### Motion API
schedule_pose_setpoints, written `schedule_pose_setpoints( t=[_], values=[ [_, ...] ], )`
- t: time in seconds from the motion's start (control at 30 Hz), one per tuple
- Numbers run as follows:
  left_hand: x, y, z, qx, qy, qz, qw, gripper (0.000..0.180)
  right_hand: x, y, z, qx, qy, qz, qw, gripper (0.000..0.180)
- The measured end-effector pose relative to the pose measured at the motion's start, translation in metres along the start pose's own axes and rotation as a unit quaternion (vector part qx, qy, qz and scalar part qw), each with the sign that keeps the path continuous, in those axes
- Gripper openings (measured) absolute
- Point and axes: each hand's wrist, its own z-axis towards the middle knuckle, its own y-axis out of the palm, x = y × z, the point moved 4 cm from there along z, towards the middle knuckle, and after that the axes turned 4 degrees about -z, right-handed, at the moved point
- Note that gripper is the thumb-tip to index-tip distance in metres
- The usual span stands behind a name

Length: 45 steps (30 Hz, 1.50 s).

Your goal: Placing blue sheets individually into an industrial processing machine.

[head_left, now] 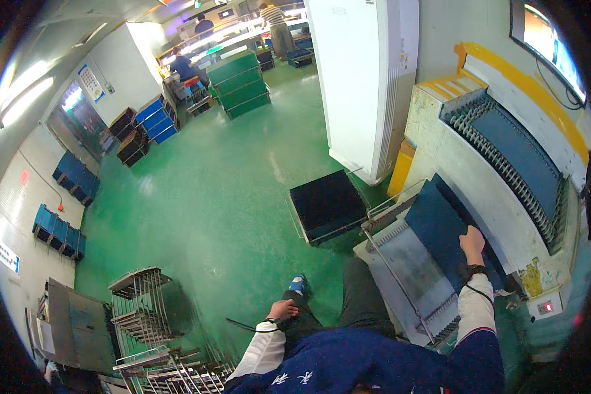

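My right hand (471, 244) is closed at the upper edge of a dark blue flat board (433, 226), its fingers curled over that edge. The board lies tilted in a metal rack with toothed side rails (417, 276), whose lower part shows a pale grey surface. A thin metal bar (400, 285) runs across the rack. My left hand (282, 310) rests on my left thigh, its fingers laid out and nothing visible in them. Each wrist wears a black band with a thin dark strap.
Right of the rack stands a pale machine (486, 157) with a toothed conveyor holding a blue panel. A black-topped rack (328, 203) sits on the floor ahead, near a white cabinet (354, 79). Metal racks (141, 305) stand at left. People work at a far bench beyond green crates (238, 82).
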Motion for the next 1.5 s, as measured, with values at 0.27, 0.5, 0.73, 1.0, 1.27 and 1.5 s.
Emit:
schedule_pose_setpoints(
  t=[0.27,0.5,0.73,1.0,1.27,1.5],
  values=[
    [0.000,0.003,0.002,0.072,0.020,0.067,0.995,0.029,-0.003,-0.013,0.006,-0.084,-0.033,0.058,0.994,0.031],
    [-0.001,-0.003,0.008,0.013,-0.006,0.020,1.000,0.027,-0.007,-0.013,0.002,-0.069,0.002,0.023,0.997,0.034],
    [0.000,0.000,0.011,0.110,-0.018,0.099,0.989,0.029,-0.011,-0.022,-0.002,-0.084,0.035,0.021,0.996,0.040],
    [0.000,0.001,0.009,0.097,0.004,0.111,0.989,0.031,-0.007,-0.017,0.001,-0.055,0.021,0.009,0.998,0.032],
    [0.002,0.007,0.004,0.111,0.006,0.071,0.991,0.028,-0.011,-0.025,-0.001,-0.094,0.048,0.010,0.994,0.048],
    [0.002,0.002,0.005,0.048,-0.017,0.001,0.999,0.026,-0.012,-0.023,0.000,-0.071,0.038,0.019,0.997,0.042]
  ],
)
